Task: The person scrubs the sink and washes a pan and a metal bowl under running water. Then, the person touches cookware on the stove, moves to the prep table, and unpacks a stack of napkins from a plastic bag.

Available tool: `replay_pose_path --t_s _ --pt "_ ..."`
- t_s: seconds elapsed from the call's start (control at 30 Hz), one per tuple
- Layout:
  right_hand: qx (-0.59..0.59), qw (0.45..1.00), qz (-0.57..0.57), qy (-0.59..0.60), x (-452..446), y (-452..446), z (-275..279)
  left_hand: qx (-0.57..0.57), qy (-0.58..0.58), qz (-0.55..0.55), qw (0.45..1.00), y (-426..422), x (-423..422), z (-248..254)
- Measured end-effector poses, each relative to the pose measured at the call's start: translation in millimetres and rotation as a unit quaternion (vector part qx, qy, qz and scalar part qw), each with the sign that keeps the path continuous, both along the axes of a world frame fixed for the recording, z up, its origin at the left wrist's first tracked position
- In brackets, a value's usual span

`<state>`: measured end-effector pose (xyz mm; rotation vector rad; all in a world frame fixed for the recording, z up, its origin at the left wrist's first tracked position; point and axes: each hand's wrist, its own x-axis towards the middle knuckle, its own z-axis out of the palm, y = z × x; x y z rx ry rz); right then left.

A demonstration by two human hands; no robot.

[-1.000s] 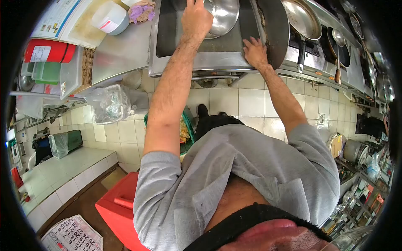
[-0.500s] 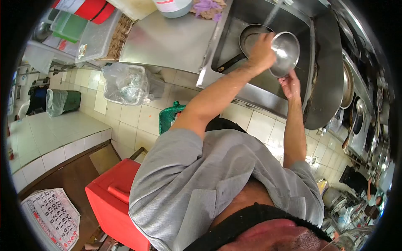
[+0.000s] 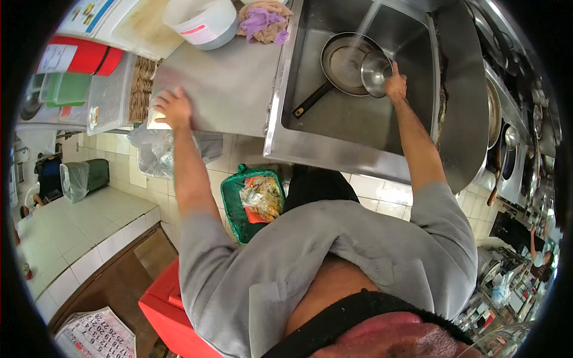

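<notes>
Gripping a metal bowl (shiny, round): right hand.

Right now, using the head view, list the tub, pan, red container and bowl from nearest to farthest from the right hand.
1. Bowl, at the right hand.
2. Pan, in the sink, left of the bowl.
3. Tub, on the counter left of the sink.
4. Red container, far left.

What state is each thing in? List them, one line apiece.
Water stream: running
Frying pan: lying in the sink
Metal bowl: gripped near its rim by the right hand
Left hand: holding nothing, fingers spread
Cloth: crumpled
Green bin: open, waste inside
</notes>
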<state>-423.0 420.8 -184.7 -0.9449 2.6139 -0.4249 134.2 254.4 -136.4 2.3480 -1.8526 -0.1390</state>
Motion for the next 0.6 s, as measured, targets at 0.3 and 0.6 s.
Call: replay_pose_path --t_s 0.3,0.6 --pt "-0.040 0.992 -0.082 -0.092 0.4 -66.0 -132.2 -0.056 -0.113 -0.426 0.896 107.3 -226.7 8.9" --pt "-0.101 0.852 0.042 -0.512 -12.4 -142.8 -15.7 -0.043 -0.117 -0.417 0.900 104.0 -236.1 18.6"
